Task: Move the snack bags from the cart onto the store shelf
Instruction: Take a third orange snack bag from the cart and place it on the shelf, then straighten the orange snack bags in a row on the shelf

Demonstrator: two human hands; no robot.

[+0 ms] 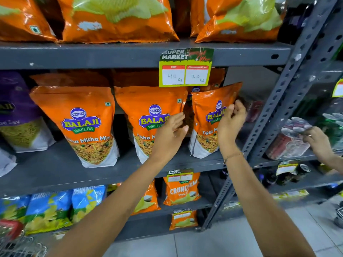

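Note:
Three orange Balaji snack bags stand upright on the grey middle shelf (55,164): a left bag (81,123), a middle bag (148,115) and a right bag (206,123). My left hand (169,135) lies flat and open against the front of the middle bag, at its right edge. In front of the right bag, my right hand (231,125) has its fingers loosely curled at the bag's right side, touching it without a clear grip. The cart (16,242) shows only as wire mesh with a red handle at the bottom left.
A price tag (185,68) hangs from the shelf above. A purple bag (16,115) stands at far left. Orange chip bags fill the top shelf, blue and orange bags the lower ones. Another person's hand (318,141) works at the neighbouring rack beyond the grey upright (274,112).

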